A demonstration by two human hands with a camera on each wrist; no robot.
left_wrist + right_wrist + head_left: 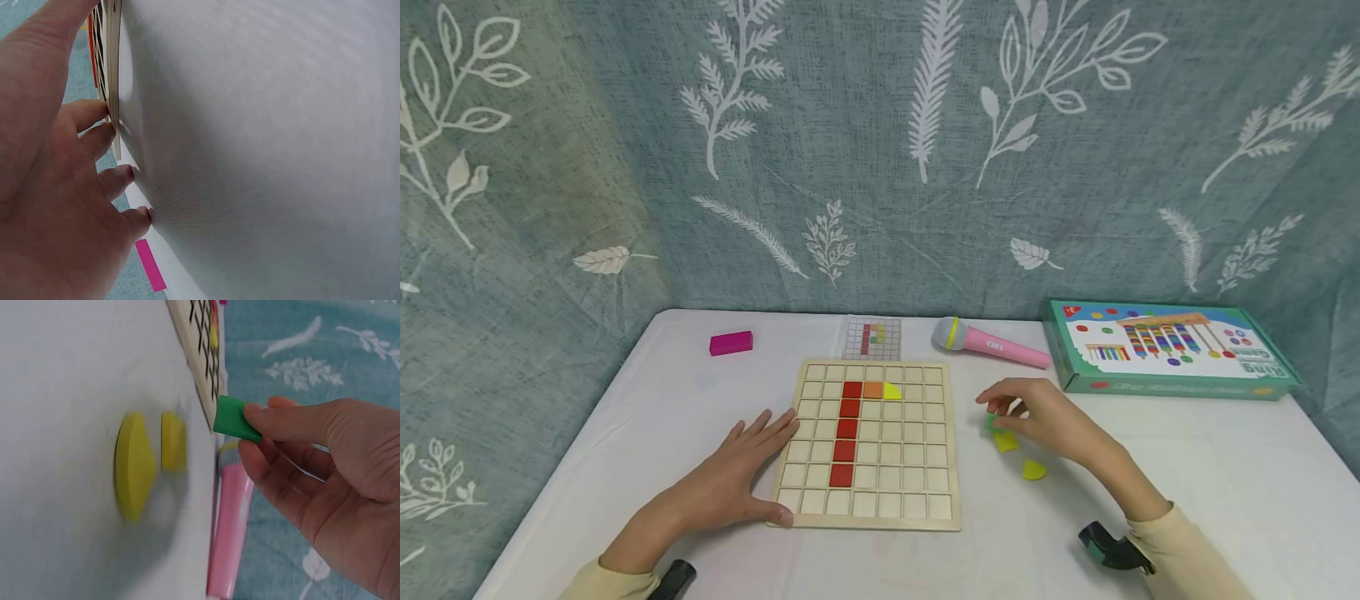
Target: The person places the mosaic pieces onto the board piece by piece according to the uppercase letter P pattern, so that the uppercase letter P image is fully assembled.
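My left hand rests along the left edge of a wooden grid board, its fingers spread and fairly straight, the thumb at the near-left corner. Several red square tiles form a column on the board; right of the top one sit an orange square tile and a yellow quarter-round tile. To the right of the board, my right hand pinches a green tile between thumb and fingers. Below it on the table lie two loose yellow tiles, one squarish, the other rounded.
Behind the board lies a printed pattern card. A magenta block is at the back left. A pink toy microphone and a green toy box lie at the back right, before a leaf-patterned cloth.
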